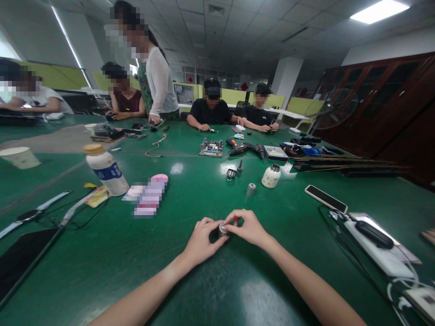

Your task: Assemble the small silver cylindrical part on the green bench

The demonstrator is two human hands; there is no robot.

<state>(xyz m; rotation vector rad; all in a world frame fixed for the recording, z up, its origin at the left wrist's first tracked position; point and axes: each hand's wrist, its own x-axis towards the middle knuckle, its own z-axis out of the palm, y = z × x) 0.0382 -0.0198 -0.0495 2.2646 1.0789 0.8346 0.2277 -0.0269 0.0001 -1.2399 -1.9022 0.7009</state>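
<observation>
Over the green table, my left hand has thumb and fingers closed round the side of a small silver metal cylinder. From the right, my right hand pinches at the top of that same cylinder; its fingertips partly cover the upper end. A second small metal cylinder stands just beyond my right hand. Farther back is a squat white bottle with a dark open neck. To its left lie a small round metal piece with a ring and a dark upright metal part.
A milk bottle, a pixelated packet and a paper cup stand left. On the right are a phone and a power strip with cables. A circuit board and power drills lie ahead. Several people are round the table.
</observation>
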